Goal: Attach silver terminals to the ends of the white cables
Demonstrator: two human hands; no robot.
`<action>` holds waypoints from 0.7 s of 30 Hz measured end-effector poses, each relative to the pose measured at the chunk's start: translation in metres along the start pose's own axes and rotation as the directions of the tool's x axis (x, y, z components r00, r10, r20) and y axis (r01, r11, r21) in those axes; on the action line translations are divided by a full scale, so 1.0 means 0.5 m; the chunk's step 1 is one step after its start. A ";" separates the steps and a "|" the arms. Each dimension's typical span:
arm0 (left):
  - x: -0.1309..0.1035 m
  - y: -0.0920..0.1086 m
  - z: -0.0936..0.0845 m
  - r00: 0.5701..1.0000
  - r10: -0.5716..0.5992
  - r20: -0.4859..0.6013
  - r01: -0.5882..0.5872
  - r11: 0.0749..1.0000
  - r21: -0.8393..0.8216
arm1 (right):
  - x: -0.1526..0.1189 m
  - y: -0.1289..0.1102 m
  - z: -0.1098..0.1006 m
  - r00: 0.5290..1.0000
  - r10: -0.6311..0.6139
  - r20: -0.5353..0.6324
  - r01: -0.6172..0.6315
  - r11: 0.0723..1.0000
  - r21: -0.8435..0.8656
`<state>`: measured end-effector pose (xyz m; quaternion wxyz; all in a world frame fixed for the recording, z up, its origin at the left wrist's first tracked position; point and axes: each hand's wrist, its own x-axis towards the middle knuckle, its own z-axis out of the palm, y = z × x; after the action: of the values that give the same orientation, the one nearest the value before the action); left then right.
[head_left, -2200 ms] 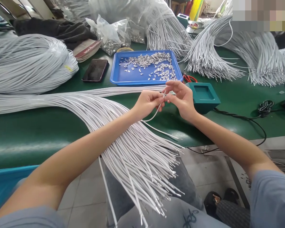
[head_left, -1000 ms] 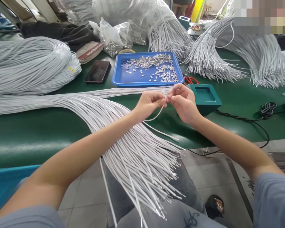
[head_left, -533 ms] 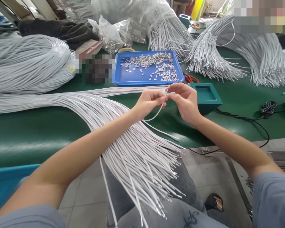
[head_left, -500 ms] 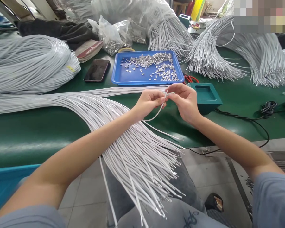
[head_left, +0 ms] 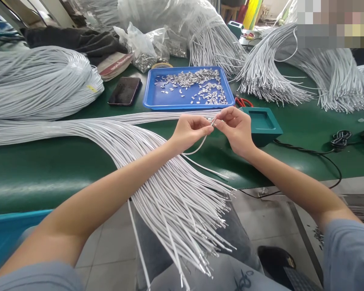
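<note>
Over the table, my left hand [head_left: 189, 128] pinches a thin white cable [head_left: 201, 145] close to its end between thumb and fingers. My right hand [head_left: 235, 128] meets it fingertip to fingertip, its thumb and forefinger closed at the cable's tip. A small metallic glint shows there, but the fingers mostly hide it. Below the left forearm a bundle of white cables [head_left: 164, 182] fans over the table edge onto the lap, with bare metal ends. Beyond the hands stands a blue tray [head_left: 165, 101] holding many small metal pieces [head_left: 197, 76].
A green box-shaped device [head_left: 263, 121] sits beside my right hand, with a black cord [head_left: 309, 151] trailing right. Red-handled pliers [head_left: 244, 102] lie behind it. A phone [head_left: 125, 91], bagged metal parts [head_left: 147, 56] and large grey cable bundles [head_left: 39, 83] surround the tray.
My right fingertips have closed in on the cable's tip, covering the silvery bit and the cable end that showed between the hands before. The foot below has shifted slightly.
</note>
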<state>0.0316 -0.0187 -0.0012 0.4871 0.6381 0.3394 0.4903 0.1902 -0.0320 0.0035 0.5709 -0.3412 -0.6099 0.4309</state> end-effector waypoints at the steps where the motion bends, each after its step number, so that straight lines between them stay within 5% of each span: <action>1: 0.000 0.000 0.000 1.000 0.004 -0.017 -0.004 1.000 0.006 | 0.000 0.001 0.000 1.000 -0.010 0.011 0.010 1.000 0.007; 9: -0.002 -0.002 0.001 0.996 -0.003 -0.091 0.003 1.000 0.004 | -0.001 0.003 0.005 0.999 -0.043 -0.003 0.043 0.998 -0.039; 18: -0.004 -0.003 -0.003 0.974 -0.122 0.192 0.146 0.982 -0.117 | -0.004 0.005 -0.004 0.989 -0.146 0.030 0.149 0.974 -0.171; 21: -0.007 -0.002 -0.001 0.992 0.025 0.124 -0.037 0.995 0.098 | -0.005 0.005 -0.001 0.987 -0.156 0.043 0.161 0.971 -0.178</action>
<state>0.0299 -0.0215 -0.0034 0.4668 0.6958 0.3229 0.4402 0.1905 -0.0331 0.0003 0.5614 -0.3357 -0.6798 0.3315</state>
